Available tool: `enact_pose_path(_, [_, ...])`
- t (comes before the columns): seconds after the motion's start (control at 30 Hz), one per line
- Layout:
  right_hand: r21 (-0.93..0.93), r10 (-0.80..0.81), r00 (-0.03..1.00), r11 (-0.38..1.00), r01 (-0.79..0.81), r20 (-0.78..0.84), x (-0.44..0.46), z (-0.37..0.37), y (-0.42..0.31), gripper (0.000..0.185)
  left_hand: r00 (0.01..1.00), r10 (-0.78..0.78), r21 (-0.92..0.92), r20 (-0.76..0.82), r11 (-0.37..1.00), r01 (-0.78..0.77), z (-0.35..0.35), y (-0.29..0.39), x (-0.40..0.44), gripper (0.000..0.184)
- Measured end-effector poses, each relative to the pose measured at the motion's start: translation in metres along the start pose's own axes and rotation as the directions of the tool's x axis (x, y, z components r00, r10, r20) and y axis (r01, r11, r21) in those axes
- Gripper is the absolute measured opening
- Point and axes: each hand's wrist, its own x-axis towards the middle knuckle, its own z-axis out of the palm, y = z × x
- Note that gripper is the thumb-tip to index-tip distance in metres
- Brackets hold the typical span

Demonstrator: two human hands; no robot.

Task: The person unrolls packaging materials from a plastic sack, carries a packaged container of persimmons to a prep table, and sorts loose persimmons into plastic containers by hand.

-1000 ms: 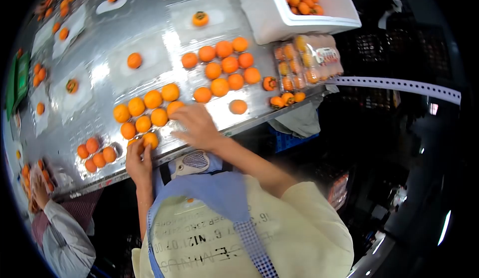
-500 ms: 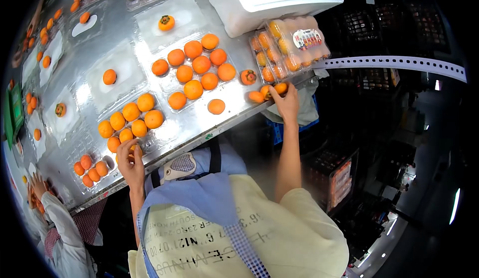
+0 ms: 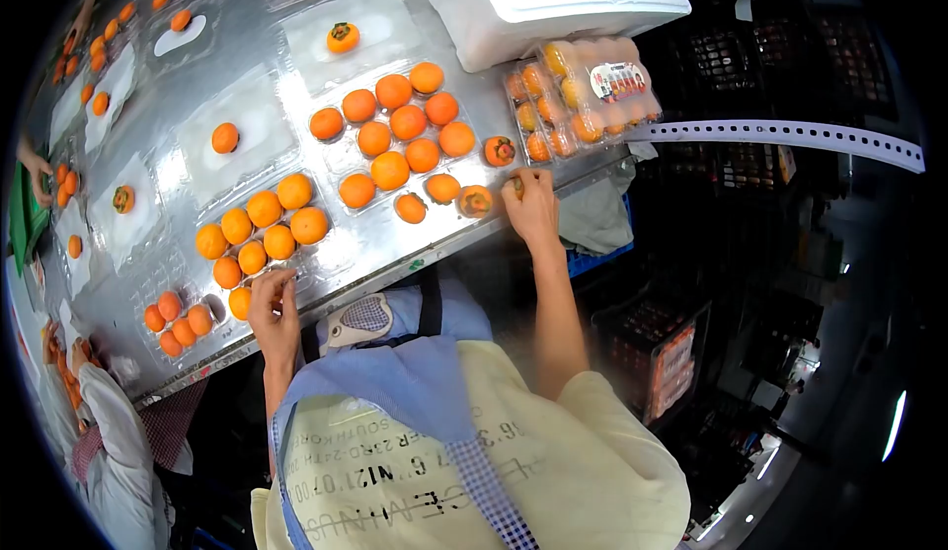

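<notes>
My right hand (image 3: 533,206) is at the table's front edge, its fingers curled over a persimmon (image 3: 516,188) that is mostly hidden. Just left of it, a slightly blurred persimmon (image 3: 475,200) lies on the metal, with two more loose ones beyond. Another persimmon (image 3: 500,151), stem up, sits close above that hand. My left hand (image 3: 275,311) hovers at the near edge of a clear plastic tray (image 3: 318,275) holding rows of persimmons (image 3: 265,208). Its fingers are loosely bent and apart, with no fruit visible in them, beside the nearest persimmon (image 3: 240,303).
A white foam box (image 3: 573,15) of persimmons stands at the back right, beside a lidded clear pack (image 3: 602,96). More trays (image 3: 395,66) cover the metal table (image 3: 434,239). At the left, other people's hands (image 3: 38,173) and a sleeve (image 3: 111,412) show.
My right hand has moved left and nearer along the edge, and persimmons that were under it now lie spread to its left. My left hand has drawn slightly back from the tray's fruit.
</notes>
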Motion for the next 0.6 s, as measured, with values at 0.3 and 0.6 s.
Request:
enact_pose_path(0.3, [0.413,0.193,0.972,0.88,-0.233,0.138,0.003,-0.016,-0.012,0.032,0.999,-0.047,-0.04,0.008,0.998,0.048,-0.002,-0.005,-0.004,0.013])
enact_pose_path(0.6, [-0.102,-0.081,0.97,0.989,0.106,0.229,-0.018,-0.018,-0.048,0.052,0.996,-0.086,-0.122,0.015,0.989,0.087,-0.002,-0.011,-0.005,0.012])
